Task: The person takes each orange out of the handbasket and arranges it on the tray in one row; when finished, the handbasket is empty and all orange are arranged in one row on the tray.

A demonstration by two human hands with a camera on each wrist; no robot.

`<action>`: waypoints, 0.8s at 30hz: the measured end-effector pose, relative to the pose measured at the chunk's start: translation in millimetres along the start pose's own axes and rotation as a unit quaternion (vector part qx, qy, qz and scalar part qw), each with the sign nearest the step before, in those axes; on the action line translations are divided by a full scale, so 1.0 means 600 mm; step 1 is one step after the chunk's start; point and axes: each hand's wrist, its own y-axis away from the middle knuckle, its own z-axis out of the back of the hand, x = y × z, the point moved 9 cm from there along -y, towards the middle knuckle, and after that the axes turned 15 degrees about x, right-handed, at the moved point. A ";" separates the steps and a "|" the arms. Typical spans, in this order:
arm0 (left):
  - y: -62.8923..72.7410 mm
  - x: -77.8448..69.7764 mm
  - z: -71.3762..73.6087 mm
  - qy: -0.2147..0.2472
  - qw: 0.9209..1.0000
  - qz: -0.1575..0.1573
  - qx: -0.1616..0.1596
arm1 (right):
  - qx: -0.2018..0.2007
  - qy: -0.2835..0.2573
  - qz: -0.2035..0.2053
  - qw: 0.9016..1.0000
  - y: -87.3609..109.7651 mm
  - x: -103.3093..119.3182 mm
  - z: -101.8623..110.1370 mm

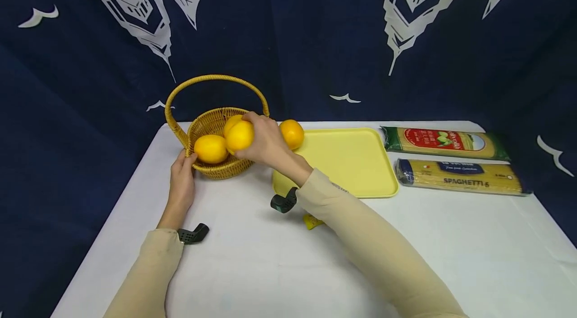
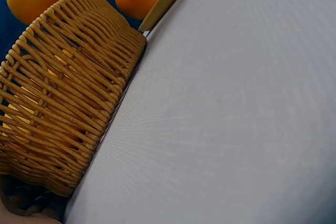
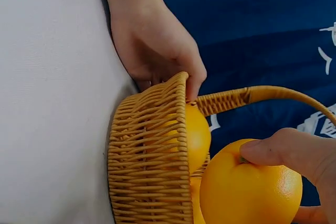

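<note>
A wicker basket (image 1: 223, 170) with a tall arched handle stands at the left of the table. My left hand (image 1: 182, 183) grips its near-left rim; in the right wrist view the thumb hooks over the edge. My right hand (image 1: 266, 140) holds an orange (image 1: 240, 135) over the basket's right side. In the right wrist view the thumb presses beside the stem of this orange (image 3: 252, 187). Inside the basket lies one orange (image 1: 211, 148) at the left, and another orange (image 1: 233, 121) shows partly behind the held one. A further orange (image 1: 292, 134) sits by the tray's far-left corner.
A yellow tray (image 1: 347, 163) lies right of the basket, partly under my right forearm. Two spaghetti packs (image 1: 446, 142) lie at the right. A small yellow packet (image 1: 312, 221) is half hidden by my right sleeve. A dark blue patterned curtain (image 1: 306, 47) hangs behind the table.
</note>
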 end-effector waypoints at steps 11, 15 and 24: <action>0.007 0.001 0.005 -0.019 1.000 0.013 -0.006 | -0.014 -0.015 -0.001 1.000 0.051 -0.040 0.032; 0.007 0.000 0.003 -0.016 1.000 0.011 0.004 | -0.034 -0.013 0.003 0.999 0.072 -0.066 0.059; 0.004 -0.001 0.004 -0.024 1.000 0.015 0.002 | -0.049 0.041 -0.036 0.997 0.099 -0.132 0.122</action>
